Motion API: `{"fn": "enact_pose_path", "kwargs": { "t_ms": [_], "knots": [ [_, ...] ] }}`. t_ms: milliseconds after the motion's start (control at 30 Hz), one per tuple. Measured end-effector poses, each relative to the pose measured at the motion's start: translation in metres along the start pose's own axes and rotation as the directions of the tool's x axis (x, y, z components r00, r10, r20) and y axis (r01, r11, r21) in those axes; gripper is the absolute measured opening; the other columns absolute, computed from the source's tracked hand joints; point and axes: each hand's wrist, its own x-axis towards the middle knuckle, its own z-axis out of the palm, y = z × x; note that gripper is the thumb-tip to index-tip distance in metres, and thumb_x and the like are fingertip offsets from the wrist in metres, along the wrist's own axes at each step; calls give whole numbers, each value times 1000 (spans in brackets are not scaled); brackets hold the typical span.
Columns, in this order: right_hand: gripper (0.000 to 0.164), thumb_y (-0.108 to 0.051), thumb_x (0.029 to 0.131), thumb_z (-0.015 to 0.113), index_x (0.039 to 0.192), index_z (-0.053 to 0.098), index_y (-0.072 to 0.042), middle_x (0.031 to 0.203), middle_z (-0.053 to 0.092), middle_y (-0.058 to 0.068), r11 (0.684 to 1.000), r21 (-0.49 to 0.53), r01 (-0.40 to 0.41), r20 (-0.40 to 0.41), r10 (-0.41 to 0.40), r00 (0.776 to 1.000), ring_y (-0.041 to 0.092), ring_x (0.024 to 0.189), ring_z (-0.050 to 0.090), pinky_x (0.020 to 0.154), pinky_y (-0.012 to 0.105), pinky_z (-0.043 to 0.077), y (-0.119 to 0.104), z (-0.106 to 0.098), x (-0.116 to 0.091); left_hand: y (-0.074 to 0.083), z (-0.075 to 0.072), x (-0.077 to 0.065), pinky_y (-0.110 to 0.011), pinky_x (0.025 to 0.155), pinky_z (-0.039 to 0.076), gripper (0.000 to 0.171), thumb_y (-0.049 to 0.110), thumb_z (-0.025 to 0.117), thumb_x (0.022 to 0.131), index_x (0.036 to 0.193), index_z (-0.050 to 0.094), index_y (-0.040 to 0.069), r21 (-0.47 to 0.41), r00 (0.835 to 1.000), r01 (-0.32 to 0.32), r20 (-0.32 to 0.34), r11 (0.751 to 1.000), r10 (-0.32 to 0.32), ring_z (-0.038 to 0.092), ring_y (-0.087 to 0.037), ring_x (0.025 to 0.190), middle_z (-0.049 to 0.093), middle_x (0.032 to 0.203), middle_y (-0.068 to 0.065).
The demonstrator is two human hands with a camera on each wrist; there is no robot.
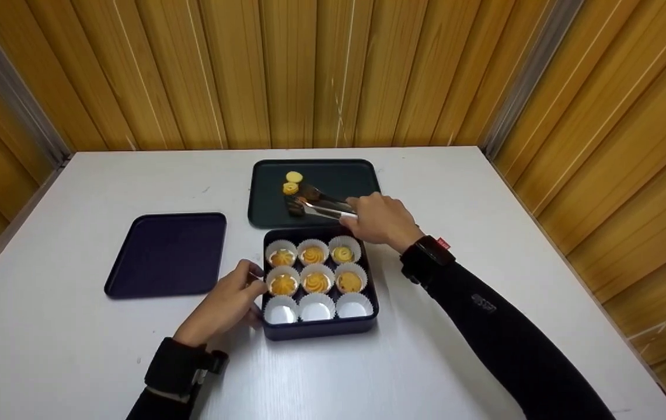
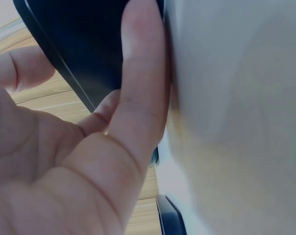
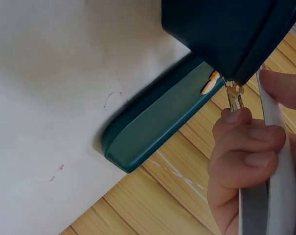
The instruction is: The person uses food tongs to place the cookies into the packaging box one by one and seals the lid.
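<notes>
My right hand [image 1: 382, 217] grips metal tongs [image 1: 327, 211] over the dark green tray [image 1: 347, 175]. The tongs' dark tips lie beside a ruffled yellow cookie [image 1: 290, 188]; whether anything is between them I cannot tell. Behind that one lies a rounder yellow cookie [image 1: 294, 176]. In front of the tray stands a dark blue box [image 1: 321, 331] with rows of white paper cups. Swirled cookies [image 1: 315, 282] sit in the back and middle rows. The front cups [image 1: 316, 308] show bare white bottoms. At the box's left wall, my left hand [image 1: 230, 297] touches the side with extended fingers [image 2: 140, 83].
To the left on the white table [image 1: 438, 361] lies a flat, dark purple rimmed lid or tray [image 1: 166, 256]. Yellow wood-look panels [image 1: 286, 76] close off the back and both sides.
</notes>
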Motion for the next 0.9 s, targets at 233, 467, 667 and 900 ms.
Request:
{"fn": "enact_pose_path", "kwargs": {
  "t_ms": [233,467,667,900],
  "knots": [
    [54,-48,106,59,150,61,-16,121,74,12,999,44,-23,-8,23,1000,26,87,64,70,40,51,16,-7,-21,0,-1,-1,-38,65,61,30,19,54,105,129,51,2,-22,1000,8,9,1000,-8,70,-26,66,64,127,-20],
    [45,-47,106,60,142,66,-21,106,74,9,997,74,18,-92,-11,996,25,83,63,65,41,51,28,-19,-46,0,-1,0,-37,66,60,30,18,53,105,129,51,2,-14,1000,0,6,1000,0,69,-24,69,65,124,-19],
    [40,-45,105,64,141,67,-28,89,68,2,990,130,49,-120,-33,992,19,69,56,54,33,43,33,-24,-70,1,-1,-1,-37,67,60,30,18,53,104,129,52,2,-8,1000,-1,8,1000,2,70,-24,69,65,123,-18],
    [45,-44,104,67,146,64,-30,93,69,1,981,173,84,-114,-65,991,16,65,53,52,30,42,30,-22,-101,1,-2,-1,-38,68,60,31,19,54,104,130,51,1,-9,1000,-5,21,1000,5,71,-25,70,65,123,-19]
  ]
}}
